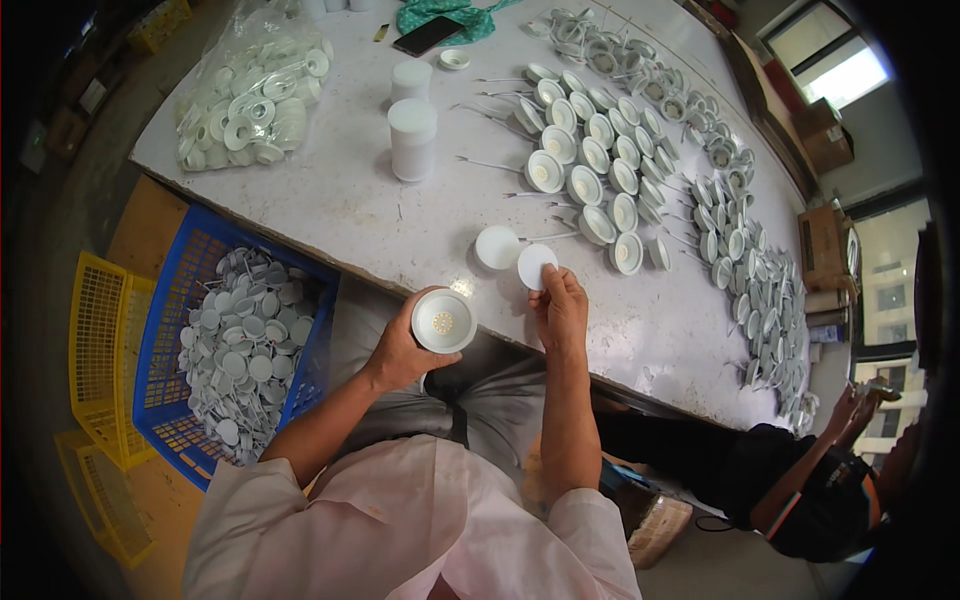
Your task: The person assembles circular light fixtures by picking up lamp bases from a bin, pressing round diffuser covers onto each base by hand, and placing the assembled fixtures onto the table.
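Note:
My left hand (400,350) grips a round white lamp housing (443,320), its open face turned up and showing a small yellow chip in the middle. My right hand (562,305) pinches a flat white round cover (535,265) at the table's near edge. Just left of that cover lies another white round piece (497,247) with a thin wire running off it. Both hands are over the front edge of the white table (380,220).
Rows of finished white lamps (600,170) with wires cover the table's right half. Two white stacks (412,138) stand mid-table, with a clear bag of parts (250,95) at the left. A blue crate (235,350) of white discs sits beside me, yellow crates (100,350) further left. Another person (830,480) sits at right.

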A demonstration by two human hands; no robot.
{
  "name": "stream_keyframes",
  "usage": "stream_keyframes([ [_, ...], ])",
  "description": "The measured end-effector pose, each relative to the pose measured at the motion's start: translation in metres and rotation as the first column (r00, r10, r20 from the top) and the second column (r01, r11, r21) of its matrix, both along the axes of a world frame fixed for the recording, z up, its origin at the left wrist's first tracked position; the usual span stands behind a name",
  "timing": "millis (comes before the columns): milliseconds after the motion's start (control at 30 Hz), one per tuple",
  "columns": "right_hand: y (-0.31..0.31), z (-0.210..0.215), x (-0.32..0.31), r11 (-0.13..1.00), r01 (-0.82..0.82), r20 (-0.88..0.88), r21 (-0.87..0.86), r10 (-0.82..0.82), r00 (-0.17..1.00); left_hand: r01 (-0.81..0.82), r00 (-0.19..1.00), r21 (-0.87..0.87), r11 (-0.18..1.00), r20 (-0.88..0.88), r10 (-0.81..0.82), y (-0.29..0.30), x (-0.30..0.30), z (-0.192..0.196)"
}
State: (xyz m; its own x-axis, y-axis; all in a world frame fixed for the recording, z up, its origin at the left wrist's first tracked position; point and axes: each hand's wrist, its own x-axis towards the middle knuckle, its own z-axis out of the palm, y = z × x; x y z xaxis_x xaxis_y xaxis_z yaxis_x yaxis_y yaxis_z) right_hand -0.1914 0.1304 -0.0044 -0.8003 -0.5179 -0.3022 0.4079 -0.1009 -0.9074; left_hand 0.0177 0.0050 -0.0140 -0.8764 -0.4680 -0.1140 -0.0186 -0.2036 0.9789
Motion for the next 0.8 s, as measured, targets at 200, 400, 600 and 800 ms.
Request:
stream_keyframes([
  [200,0.020,0.011,0.017,0.993,0.053,0.122,-0.108,-0.040,0.992,0.089,0.994,-0.062,0.994,-0.053,-0.093,0.002,-0.024,0.006],
  [400,0.038,0.010,0.025,0.994,0.096,0.079,-0.050,-0.091,0.993,0.150,0.986,-0.097,0.984,-0.052,-0.156,0.009,-0.042,0.006],
  [600,0.048,0.013,0.041,0.967,0.161,-0.418,0.196,-0.066,0.906,0.183,0.983,-0.100,0.978,0.017,-0.182,0.015,-0.053,0.011],
  [800,0.056,0.017,0.052,0.944,0.184,-0.959,0.275,0.256,0.118,0.218,0.976,-0.151,0.964,0.045,-0.213,0.016,-0.060,0.023],
])
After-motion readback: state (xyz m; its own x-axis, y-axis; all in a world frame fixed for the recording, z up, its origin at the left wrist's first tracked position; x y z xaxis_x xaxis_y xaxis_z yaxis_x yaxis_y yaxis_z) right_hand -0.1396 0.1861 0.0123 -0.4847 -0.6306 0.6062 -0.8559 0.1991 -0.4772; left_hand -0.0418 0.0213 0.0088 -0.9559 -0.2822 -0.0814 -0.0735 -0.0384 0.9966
